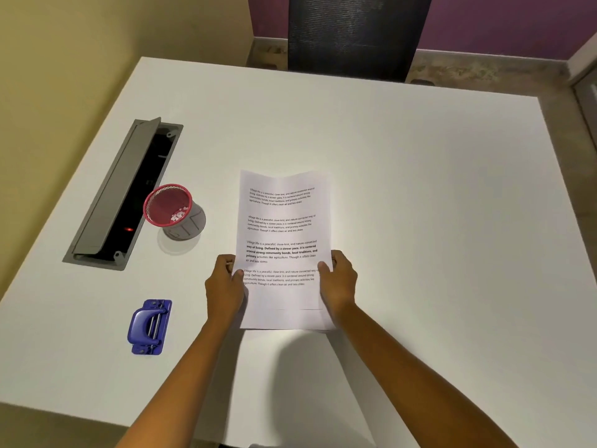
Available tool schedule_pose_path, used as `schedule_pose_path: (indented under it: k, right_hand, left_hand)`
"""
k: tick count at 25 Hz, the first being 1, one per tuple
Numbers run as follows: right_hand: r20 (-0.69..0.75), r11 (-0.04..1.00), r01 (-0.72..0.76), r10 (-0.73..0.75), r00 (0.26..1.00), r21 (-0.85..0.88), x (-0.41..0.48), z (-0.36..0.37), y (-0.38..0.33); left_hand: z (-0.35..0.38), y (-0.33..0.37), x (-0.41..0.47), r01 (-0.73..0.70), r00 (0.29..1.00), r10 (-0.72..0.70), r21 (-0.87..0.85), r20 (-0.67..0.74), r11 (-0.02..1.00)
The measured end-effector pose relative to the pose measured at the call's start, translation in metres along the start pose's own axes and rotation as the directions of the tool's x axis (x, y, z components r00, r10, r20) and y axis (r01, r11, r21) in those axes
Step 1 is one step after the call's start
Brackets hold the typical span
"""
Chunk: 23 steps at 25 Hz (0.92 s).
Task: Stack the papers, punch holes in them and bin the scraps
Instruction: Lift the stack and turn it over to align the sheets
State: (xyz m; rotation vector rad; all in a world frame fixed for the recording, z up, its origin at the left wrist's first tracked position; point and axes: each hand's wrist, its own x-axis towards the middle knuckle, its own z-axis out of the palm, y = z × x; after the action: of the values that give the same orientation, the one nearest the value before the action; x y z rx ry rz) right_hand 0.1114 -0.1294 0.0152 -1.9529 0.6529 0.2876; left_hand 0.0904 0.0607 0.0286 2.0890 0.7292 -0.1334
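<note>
A stack of printed white papers (282, 231) is held upright on its lower edge over the middle of the white table (436, 205). My left hand (224, 287) grips the stack's left side and my right hand (339, 282) grips its right side, thumbs on the front sheet. A blue hole punch (149, 327) lies on the table to the left of my left arm, apart from the papers. Further back on the left stands a red mesh cup (168, 206) with white paper scraps at its bottom.
An open grey cable hatch (113, 195) is sunk into the table at the left, behind the red cup. A dark mesh chair back (355, 33) stands beyond the far edge. A yellow wall runs along the left side.
</note>
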Motion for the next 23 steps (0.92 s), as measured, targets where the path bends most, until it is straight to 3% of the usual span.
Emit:
schedule_pose_path:
  k: [4,7,10,13,17,23]
  right_hand:
    - [-0.087,0.981,0.176,-0.169,0.982,0.077,-0.003,-0.031,0.0]
    - [-0.174,0.941,0.281,-0.25,0.952,0.188,-0.006,-0.056,-0.016]
    - [-0.264,0.891,0.373,-0.307,0.914,0.257,-0.009,-0.08,-0.04]
    - [-0.335,0.839,0.445,-0.341,0.878,0.312,-0.009,-0.096,-0.053]
    - [-0.353,0.811,0.468,-0.348,0.868,0.351,-0.012,-0.105,-0.055]
    - [-0.356,0.81,0.438,-0.306,0.883,0.389,-0.018,-0.106,-0.044]
  left_hand:
    - [0.005,0.015,-0.01,-0.035,0.998,0.044,-0.207,0.038,0.978]
    - [0.008,0.041,-0.017,-0.15,0.981,0.185,-0.367,0.061,0.918]
    - [0.012,0.072,-0.019,-0.257,0.952,0.305,-0.496,0.015,0.829]
    - [0.018,0.1,-0.019,-0.293,0.948,0.307,-0.601,-0.083,0.744]
    - [0.026,0.114,-0.026,-0.426,0.896,0.419,-0.554,-0.148,0.715]
    - [0.033,0.11,-0.037,-0.478,0.871,0.457,-0.526,-0.18,0.703]
